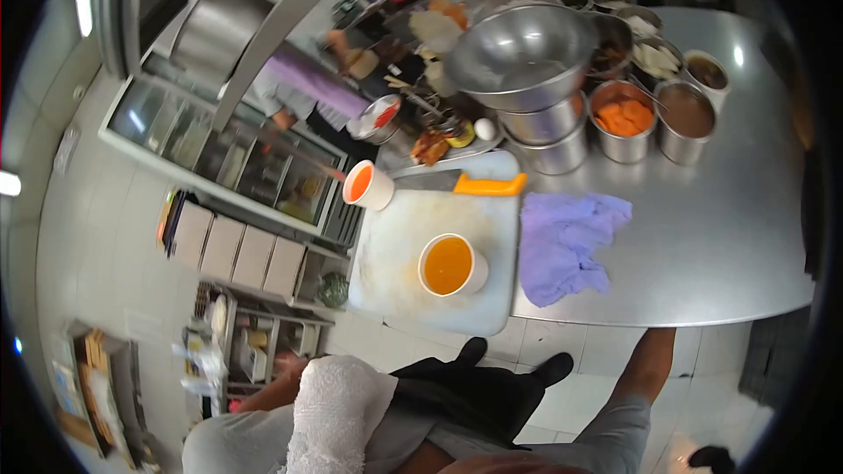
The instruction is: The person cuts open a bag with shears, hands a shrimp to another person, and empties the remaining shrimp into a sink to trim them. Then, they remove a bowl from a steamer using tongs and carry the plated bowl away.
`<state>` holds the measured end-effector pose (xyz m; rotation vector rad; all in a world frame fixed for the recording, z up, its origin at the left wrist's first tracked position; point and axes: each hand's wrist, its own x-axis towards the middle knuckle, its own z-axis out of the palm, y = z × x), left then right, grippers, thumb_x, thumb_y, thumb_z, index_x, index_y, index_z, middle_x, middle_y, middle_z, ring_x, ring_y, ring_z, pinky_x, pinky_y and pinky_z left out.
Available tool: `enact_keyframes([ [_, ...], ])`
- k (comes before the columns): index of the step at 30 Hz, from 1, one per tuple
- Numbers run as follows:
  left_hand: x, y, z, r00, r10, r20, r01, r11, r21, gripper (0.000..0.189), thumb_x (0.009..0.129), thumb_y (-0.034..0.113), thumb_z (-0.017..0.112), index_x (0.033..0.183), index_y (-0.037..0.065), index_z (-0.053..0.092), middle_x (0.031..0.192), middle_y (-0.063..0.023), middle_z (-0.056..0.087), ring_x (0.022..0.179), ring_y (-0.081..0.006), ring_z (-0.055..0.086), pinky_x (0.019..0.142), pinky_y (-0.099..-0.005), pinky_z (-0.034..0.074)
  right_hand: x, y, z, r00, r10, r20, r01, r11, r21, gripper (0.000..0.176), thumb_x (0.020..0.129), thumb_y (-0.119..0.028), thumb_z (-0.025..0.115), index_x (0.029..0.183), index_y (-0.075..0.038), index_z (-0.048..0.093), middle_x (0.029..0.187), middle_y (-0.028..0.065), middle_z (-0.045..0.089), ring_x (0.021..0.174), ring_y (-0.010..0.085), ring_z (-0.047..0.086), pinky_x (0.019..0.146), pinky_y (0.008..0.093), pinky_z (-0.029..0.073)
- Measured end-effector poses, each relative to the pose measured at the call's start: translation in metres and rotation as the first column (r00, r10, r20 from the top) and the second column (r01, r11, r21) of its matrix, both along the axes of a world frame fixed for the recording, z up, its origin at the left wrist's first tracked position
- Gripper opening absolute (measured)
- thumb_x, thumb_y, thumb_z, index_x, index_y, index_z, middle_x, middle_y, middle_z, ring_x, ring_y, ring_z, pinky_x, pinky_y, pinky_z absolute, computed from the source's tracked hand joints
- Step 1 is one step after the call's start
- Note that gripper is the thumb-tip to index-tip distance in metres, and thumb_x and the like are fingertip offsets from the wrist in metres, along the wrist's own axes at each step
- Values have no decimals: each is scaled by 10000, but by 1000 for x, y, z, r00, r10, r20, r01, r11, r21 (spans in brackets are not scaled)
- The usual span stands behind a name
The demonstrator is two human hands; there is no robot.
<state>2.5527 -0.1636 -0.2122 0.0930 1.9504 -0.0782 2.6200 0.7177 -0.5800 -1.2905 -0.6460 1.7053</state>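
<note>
A white cup of orange-yellow liquid (450, 265) stands on the white cutting board (399, 241). Near the board's far left corner is another white cup with orange-red contents (369, 185). A knife with an orange handle (490, 184) lies along the far edge. Right of the board, a crumpled purple cloth (571, 241) rests on the steel table (702, 246). My left hand (291, 367) is low at my side, beside the white towel (338, 412); its fingers are unclear. My right forearm reaches the table's near edge, and the hand is hidden beneath it.
A large steel bowl (522, 57) sits on stacked pots behind the board. Steel containers of orange pieces (624, 114) and brown sauce (687, 118) stand to its right. A co-worker's hand (284, 118) shows at upper left, near a glass-fronted fridge (233, 154). Shelves stand lower left.
</note>
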Motion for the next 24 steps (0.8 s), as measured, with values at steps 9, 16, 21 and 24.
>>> enact_keyframes([
  [9,-27,-46,-67,922,-386,-30,384,902,198,339,859,288,614,994,-23,622,941,-123,649,895,-252,619,824,-313,483,44,13,43,980,6,-200,-13,999,-33,341,849,-248,548,1058,22,570,1075,169,570,959,321,547,866,471,476],
  [16,-71,-87,-105,992,4,-127,69,824,562,367,850,306,577,1027,-14,612,913,-117,661,854,-225,646,743,-327,537,126,-82,98,993,-72,89,66,995,79,245,793,-154,568,951,34,560,1003,165,536,942,334,523,873,542,467],
  [21,-103,-189,-182,983,183,20,-148,725,672,326,848,258,553,1052,10,602,868,-87,660,705,-179,650,590,-319,557,220,-243,115,987,-144,72,125,968,219,261,714,-108,575,939,24,563,985,171,522,993,358,507,904,526,444],
  [24,-114,-242,-163,946,307,101,-322,858,401,301,865,262,547,1002,2,615,851,-94,657,690,-189,647,581,-336,558,265,-340,118,967,-171,187,154,983,104,430,704,-127,578,1106,19,537,1092,191,523,1064,370,509,940,515,440],
])
